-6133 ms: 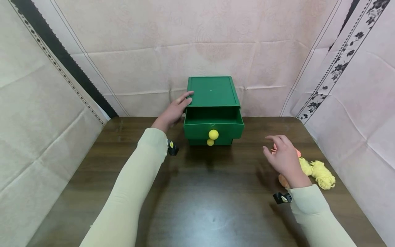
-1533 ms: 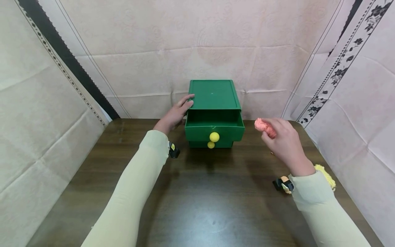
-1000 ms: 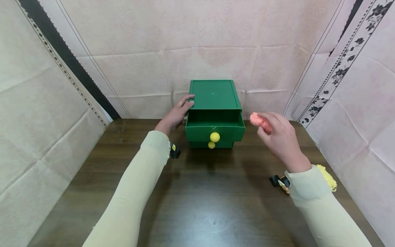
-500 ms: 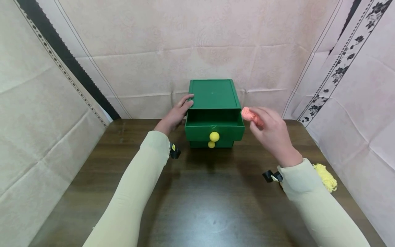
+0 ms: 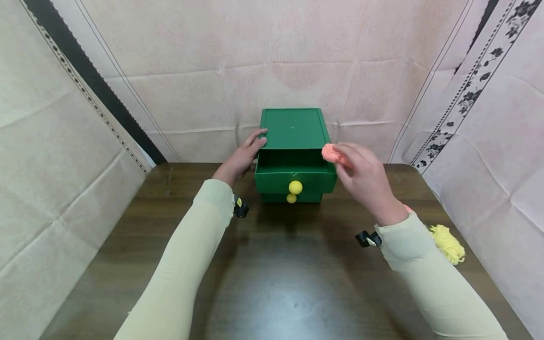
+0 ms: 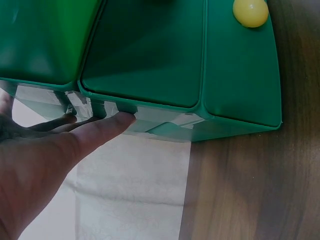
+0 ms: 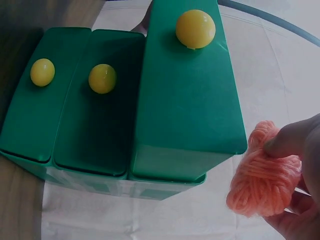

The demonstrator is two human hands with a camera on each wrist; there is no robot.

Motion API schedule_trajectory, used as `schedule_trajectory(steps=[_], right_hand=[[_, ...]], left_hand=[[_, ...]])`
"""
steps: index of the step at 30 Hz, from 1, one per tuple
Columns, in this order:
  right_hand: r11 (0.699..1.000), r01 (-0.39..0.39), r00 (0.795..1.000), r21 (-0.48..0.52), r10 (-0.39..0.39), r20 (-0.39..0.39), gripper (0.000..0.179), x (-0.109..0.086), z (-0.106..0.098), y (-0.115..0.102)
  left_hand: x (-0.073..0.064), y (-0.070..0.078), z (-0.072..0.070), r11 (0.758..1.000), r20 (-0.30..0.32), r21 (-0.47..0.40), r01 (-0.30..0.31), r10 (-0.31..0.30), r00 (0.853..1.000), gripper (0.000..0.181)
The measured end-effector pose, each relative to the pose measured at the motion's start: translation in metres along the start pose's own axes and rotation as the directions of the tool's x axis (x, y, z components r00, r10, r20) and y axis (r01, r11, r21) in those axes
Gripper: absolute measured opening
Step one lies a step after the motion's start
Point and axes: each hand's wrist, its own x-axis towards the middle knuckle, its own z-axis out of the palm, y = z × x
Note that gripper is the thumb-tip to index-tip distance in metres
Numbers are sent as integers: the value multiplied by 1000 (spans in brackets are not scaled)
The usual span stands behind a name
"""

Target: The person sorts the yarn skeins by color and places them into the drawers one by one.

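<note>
A green drawer cabinet stands against the cloth at the back of the table. Its top drawer is pulled out, with a yellow knob on the front; the right wrist view shows two lower drawers pushed in. My left hand rests along the cabinet's left side, fingers extended against the taped wall. Between thumb and fingers, my right hand pinches a small skein of coral-pink yarn. In the head view that skein overlaps the drawer's right rim from above.
A yellow yarn skein lies on the table's right, partly behind my right sleeve. A bit of pink peeks out behind that wrist. Patterned cloth hangs behind and on both sides of the brown table.
My right hand has taken hold of the pink skein, lifted it from the right side and carried it left to the drawer. My left hand has stayed on the cabinet.
</note>
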Motion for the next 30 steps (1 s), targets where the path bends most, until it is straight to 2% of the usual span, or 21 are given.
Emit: schedule_trajectory(steps=[10,30], right_hand=[[999,40,999,9,-40,21,36,3,8,-4],[997,59,992,41,-63,105,38,11,19,-12]], left_hand=[[0,-2,-1,1000,5,10,3,-3,1000,51],[-2,1,1,1000,5,18,-3,3,1000,52]])
